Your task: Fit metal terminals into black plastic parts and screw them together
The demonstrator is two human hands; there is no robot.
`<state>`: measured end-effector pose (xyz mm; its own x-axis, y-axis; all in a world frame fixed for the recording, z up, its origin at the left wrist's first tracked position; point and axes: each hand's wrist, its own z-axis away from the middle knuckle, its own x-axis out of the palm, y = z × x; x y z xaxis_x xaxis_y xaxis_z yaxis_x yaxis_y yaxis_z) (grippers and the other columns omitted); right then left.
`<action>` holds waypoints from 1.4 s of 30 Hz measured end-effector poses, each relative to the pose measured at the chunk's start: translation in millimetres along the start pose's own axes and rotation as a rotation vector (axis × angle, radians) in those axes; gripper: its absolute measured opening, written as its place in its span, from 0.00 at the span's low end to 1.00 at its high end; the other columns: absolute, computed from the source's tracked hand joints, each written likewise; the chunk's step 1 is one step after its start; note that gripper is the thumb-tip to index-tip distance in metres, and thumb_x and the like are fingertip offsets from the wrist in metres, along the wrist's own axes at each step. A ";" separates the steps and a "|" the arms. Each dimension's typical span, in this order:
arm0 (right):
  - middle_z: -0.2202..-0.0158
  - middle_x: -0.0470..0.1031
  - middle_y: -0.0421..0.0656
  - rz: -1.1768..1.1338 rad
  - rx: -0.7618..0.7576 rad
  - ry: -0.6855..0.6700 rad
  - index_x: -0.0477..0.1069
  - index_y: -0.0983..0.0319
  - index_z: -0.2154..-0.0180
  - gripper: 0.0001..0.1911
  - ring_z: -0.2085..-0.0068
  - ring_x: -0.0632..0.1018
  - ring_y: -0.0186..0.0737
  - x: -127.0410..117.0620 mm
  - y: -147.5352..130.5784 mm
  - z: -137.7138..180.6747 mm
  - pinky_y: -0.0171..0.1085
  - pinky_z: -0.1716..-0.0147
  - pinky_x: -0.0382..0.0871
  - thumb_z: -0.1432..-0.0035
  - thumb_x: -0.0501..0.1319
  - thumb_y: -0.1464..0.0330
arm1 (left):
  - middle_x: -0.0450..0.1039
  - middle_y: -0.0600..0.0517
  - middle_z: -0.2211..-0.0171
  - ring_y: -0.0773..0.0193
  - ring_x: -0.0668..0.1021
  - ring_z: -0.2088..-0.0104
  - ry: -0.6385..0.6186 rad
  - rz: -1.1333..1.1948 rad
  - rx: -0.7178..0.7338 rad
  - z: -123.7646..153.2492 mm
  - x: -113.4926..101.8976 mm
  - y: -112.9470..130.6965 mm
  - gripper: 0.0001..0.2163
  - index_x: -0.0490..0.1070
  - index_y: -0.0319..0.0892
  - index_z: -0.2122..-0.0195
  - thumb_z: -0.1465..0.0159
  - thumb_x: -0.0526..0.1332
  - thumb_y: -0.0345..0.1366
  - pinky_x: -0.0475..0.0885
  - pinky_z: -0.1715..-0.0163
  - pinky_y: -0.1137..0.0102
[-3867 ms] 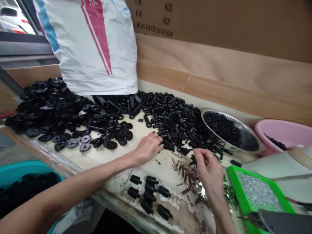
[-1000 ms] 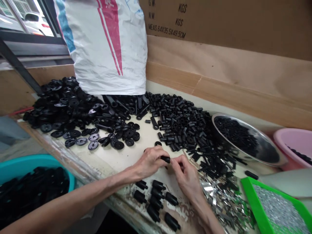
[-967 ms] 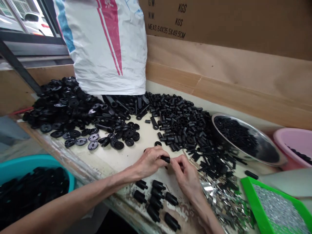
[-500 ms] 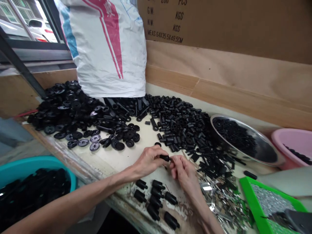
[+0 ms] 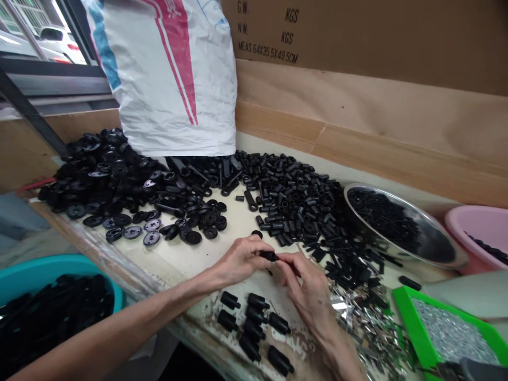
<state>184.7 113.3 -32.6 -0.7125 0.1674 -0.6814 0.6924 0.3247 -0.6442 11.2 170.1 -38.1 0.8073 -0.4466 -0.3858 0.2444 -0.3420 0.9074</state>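
The left hand [image 5: 240,259] grips a small black tube [image 5: 268,256], maybe to keep it still, while the right hand [image 5: 308,288] pinches its right end. Metal bits [image 5: 379,330] lie right, probably for easy reach. A green tray's [image 5: 410,320] walls keep tiny shiny pieces [image 5: 452,328] together.

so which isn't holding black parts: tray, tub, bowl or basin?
The green tray, with small silvery pieces; teal tub, metal bowl and pink basin hold black parts.
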 end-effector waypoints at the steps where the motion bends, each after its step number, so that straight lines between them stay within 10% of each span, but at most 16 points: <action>1: 0.72 0.70 0.40 0.016 -0.019 0.000 0.69 0.59 0.62 0.08 0.73 0.71 0.36 -0.4 0.1 -0.1 0.34 0.69 0.65 0.36 0.52 0.66 | 0.69 0.54 0.67 0.67 0.71 0.68 -0.032 0.005 0.006 0.1 -0.8 0.4 0.11 0.76 0.44 0.58 0.42 0.62 0.32 0.66 0.68 0.76; 16: 0.74 0.64 0.37 0.315 -0.124 -0.177 0.61 0.59 0.69 0.09 0.77 0.67 0.33 -1.9 5.4 4.3 0.34 0.76 0.54 0.35 0.48 0.70 | 0.69 0.52 0.67 0.65 0.72 0.64 -0.105 -0.062 0.070 1.9 -0.8 6.0 0.09 0.78 0.44 0.61 0.41 0.60 0.31 0.66 0.61 0.73; 24: 0.76 0.63 0.37 0.384 -0.235 -0.189 0.61 0.59 0.74 0.12 0.77 0.64 0.32 -2.4 9.1 3.9 0.33 0.75 0.52 0.38 0.49 0.71 | 0.64 0.55 0.81 0.73 0.63 0.82 -0.300 0.382 -0.323 3.0 -6.8 9.0 0.14 0.75 0.33 0.60 0.41 0.59 0.38 0.59 0.81 0.76; 34: 0.80 0.62 0.34 0.347 -0.034 -0.149 0.60 0.58 0.73 0.15 0.81 0.63 0.32 4.5 4.3 6.1 0.32 0.78 0.51 0.33 0.45 0.65 | 0.72 0.50 0.64 0.64 0.73 0.62 -0.031 -0.151 0.104 8.2 3.1 8.5 0.10 0.76 0.42 0.60 0.39 0.58 0.29 0.68 0.59 0.72; 42: 0.79 0.67 0.36 0.253 0.015 -0.130 0.62 0.58 0.73 0.17 0.78 0.69 0.34 1.8 -3.0 7.1 0.33 0.77 0.57 0.33 0.44 0.65 | 0.72 0.51 0.64 0.65 0.74 0.63 -0.014 -0.115 0.091 6.0 4.1 2.9 0.09 0.76 0.42 0.60 0.41 0.60 0.28 0.68 0.60 0.73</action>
<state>182.1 106.1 -34.4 -0.4965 0.1203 -0.8597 0.8489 0.2739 -0.4520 12.0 162.3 -38.1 0.7691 -0.4113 -0.4893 0.2846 -0.4651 0.8383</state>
